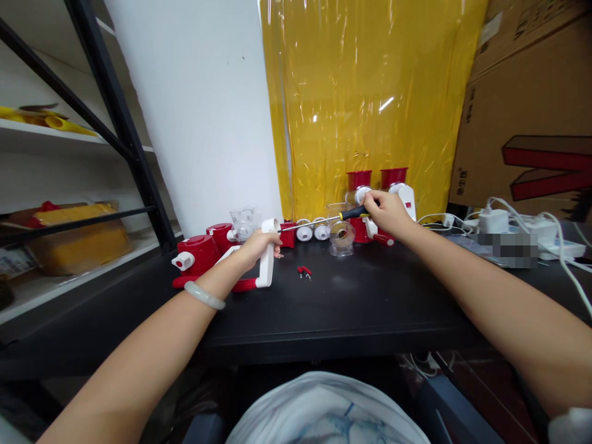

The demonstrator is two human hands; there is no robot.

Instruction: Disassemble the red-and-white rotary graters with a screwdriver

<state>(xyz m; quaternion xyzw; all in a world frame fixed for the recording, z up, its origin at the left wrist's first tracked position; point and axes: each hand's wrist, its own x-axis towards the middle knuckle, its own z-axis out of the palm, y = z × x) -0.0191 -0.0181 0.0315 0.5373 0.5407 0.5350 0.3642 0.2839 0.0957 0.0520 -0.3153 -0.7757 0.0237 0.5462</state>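
My left hand (256, 248) is closed around a white crank handle (267, 265) with a red grip (244, 285). In my right hand (387, 213) is a screwdriver (354, 213) with a black and yellow handle. Its long metal shaft runs level to the left, and its tip reaches the round end of the white crank; whether it sits in a screw I cannot tell. On the table below lie small red pieces (304, 270) and a couple of small screws (308, 277). A clear plastic part (342, 239) stands beneath the screwdriver.
Red housings (197, 254) stand at the left, and red hoppers (394, 178) with white parts at the back right. White drum ends (304, 231) line the back of the black table (351, 308). White chargers and cables (494, 222) lie at the right. A shelf rack (115, 135) borders the left.
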